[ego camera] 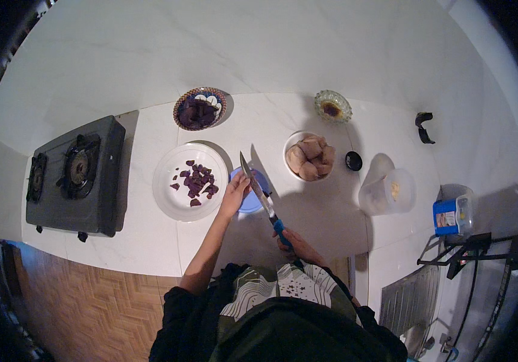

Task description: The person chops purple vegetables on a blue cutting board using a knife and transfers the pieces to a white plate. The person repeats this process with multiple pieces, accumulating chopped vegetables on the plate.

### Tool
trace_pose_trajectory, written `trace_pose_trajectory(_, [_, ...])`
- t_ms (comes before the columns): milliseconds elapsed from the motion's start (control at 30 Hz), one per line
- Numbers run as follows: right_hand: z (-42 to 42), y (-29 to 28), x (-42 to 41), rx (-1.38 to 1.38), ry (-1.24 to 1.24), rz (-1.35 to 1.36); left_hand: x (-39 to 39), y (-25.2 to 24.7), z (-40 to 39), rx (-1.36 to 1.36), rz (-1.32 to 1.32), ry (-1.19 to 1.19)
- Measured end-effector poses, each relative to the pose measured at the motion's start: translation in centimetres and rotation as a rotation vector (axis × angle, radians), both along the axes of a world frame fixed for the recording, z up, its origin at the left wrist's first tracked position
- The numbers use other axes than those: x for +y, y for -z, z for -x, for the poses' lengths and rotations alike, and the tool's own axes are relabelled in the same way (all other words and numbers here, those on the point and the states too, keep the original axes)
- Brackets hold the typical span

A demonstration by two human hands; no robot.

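Observation:
My right hand (294, 240) grips the blue handle of a kitchen knife (261, 195), its blade slanting up and left. At the blade, the fingers of my left hand (235, 194) are bent close against the metal; whether they pinch anything is hidden. Beneath both lies a round blue board or lid (251, 204), partly covered by hand and knife. Immediately left, a white plate (165, 199) carries many small dark purple vegetable pieces (199, 181). Larger dark purple chunks (195, 113) fill a patterned bowl (177, 113) behind it.
A black two-burner gas stove (78, 176) stands left. Rightward are a white bowl (291, 173) of raw meat pieces (309, 156), a glass dish (341, 105) with brown contents, a black lid (354, 161), a translucent container (388, 194) and a blue-labelled tub (452, 217). A black rack (465, 253) juts near the sink.

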State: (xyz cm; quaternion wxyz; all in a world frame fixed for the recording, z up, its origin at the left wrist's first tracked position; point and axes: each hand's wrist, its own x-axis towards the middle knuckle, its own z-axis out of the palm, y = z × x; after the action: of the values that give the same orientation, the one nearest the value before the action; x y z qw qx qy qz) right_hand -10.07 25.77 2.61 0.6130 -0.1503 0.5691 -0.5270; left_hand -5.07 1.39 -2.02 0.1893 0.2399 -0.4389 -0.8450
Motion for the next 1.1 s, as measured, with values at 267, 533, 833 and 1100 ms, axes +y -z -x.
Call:
trace_pose_trajectory(267, [-0.3,-0.1,0.0,-0.217,0.106,0.098,-0.7,-1.9,-0.3,-0.155,0.380,-0.067])
trace_pose_trajectory(533, [0.8,0.3,1.2,-0.128,0.183,0.143,-2.0,-2.2,0.3,-0.316,1.511,0.065])
trace_pose_trajectory(833, [-0.1,0.5,0.9,-0.188,0.182,0.161,-2.4,-3.0,0.5,-0.408,1.431,0.103])
trace_pose_trajectory(1100, [0.1,0.0,1.6,-0.096,0.223,0.108,-6.1,-5.5,-5.9,-0.700,0.918,-0.224])
